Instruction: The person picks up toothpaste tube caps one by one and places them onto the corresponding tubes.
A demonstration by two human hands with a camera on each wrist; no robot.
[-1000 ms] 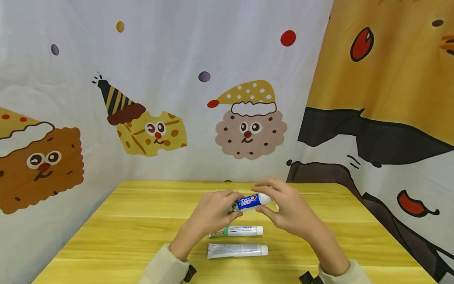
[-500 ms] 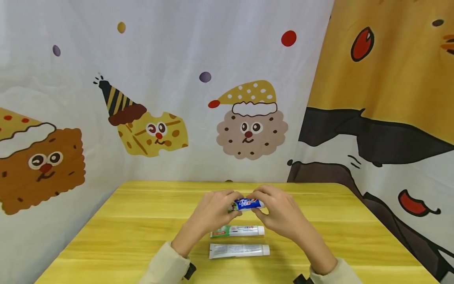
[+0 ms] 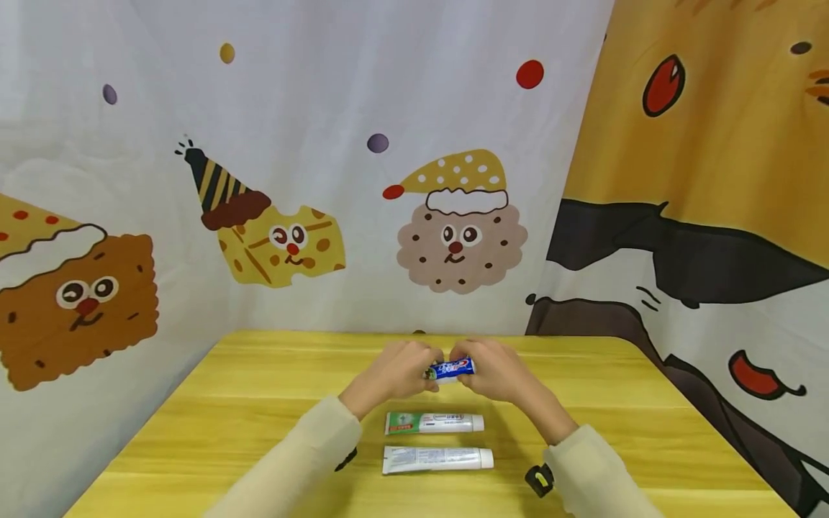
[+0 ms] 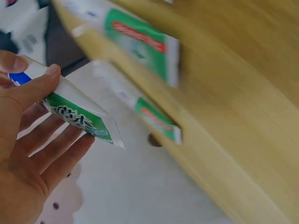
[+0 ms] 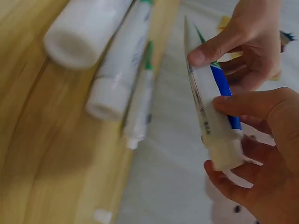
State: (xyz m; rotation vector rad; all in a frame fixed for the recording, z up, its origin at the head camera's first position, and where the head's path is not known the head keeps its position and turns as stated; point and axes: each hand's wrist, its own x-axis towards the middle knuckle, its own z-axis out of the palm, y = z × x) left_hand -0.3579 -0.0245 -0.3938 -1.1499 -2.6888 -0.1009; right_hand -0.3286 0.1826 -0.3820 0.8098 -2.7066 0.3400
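My two hands hold one toothpaste tube (image 3: pixel 451 369) between them, raised over the far part of the table. It is blue, green and white, with a white cap (image 5: pixel 225 155). My left hand (image 3: pixel 403 368) pinches it towards the flat end, which sticks out past the fingers in the left wrist view. My right hand (image 3: pixel 497 370) pinches the body near the cap, thumb on the white side. Closer to me, a green and white toothpaste tube (image 3: pixel 434 423) and a mostly white tube (image 3: pixel 437 459) lie side by side, caps to the right.
A third tube (image 5: pixel 140 107) lies beyond these two, hidden behind my hands in the head view. A small white object (image 5: pixel 103 215) is on the wooden table (image 3: pixel 259 417) near its far edge. A cartoon-printed curtain (image 3: pixel 363 302) hangs behind.
My right hand has moved left from the cap end onto the tube's body, closer to my left hand. Both forearms have shifted inward. The tubes on the table have stayed put.
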